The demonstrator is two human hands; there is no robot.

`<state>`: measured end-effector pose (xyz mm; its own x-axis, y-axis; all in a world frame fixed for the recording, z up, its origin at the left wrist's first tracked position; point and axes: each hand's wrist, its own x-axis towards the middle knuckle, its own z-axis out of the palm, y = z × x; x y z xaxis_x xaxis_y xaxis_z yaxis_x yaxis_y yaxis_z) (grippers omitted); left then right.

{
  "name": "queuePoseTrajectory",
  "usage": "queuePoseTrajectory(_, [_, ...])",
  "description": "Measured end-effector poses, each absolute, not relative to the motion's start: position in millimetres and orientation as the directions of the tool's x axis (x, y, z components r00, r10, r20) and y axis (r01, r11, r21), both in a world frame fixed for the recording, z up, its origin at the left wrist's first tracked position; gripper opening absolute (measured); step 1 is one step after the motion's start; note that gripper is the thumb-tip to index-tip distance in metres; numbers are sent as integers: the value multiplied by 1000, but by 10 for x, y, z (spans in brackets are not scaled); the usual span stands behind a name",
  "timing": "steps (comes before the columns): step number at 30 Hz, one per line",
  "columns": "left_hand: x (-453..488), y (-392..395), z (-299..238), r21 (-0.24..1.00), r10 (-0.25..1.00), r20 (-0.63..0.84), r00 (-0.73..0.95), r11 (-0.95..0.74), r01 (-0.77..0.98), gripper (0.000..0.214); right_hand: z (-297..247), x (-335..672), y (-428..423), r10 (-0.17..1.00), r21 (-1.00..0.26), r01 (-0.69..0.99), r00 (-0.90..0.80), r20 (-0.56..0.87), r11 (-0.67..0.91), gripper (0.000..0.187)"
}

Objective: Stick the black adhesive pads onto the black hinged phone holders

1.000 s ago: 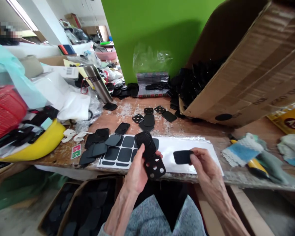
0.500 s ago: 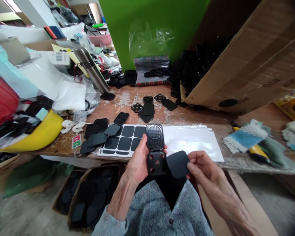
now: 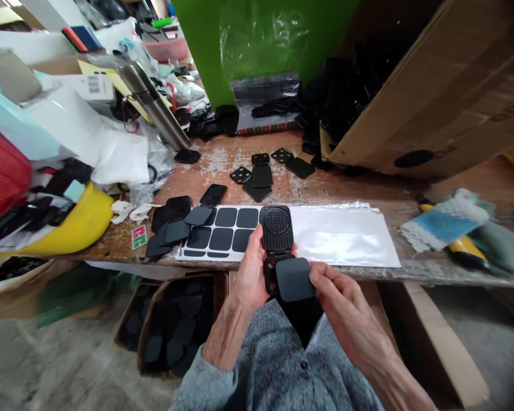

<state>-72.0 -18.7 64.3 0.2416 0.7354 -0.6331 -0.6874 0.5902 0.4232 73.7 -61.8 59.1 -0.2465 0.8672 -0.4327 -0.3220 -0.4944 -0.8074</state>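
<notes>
Our left hand (image 3: 249, 279) curls around a black hinged plastic holder (image 3: 276, 228), which stands open just above the bench edge with its ribbed panel up. Our right hand (image 3: 346, 308) pinches a rounded-square black pad (image 3: 295, 279) between thumb and fingers, and the pad touches the holder's lower, holed plate. Just behind, a white backing sheet (image 3: 338, 237) with rows of black square pads (image 3: 227, 228) lies on the wooden workbench (image 3: 223, 165).
</notes>
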Motion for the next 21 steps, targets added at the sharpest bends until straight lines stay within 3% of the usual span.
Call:
queuePoseTrajectory(7, [-661,-180,609,438,762,-630,148,506,-744,49,499,644,-639,893,-852,-268,-166,-418,-449,17])
queuePoseTrajectory(17, [-660,-198,577,437,768,-621,157,506,-744,48,469,581,-663,893,-850,-273,-160,-421,-450,15])
queuePoseTrajectory(21, [-667,-203,575,443,758,-638,139,508,-738,49,471,567,-668,904,-889,-170,-128,-408,-426,17])
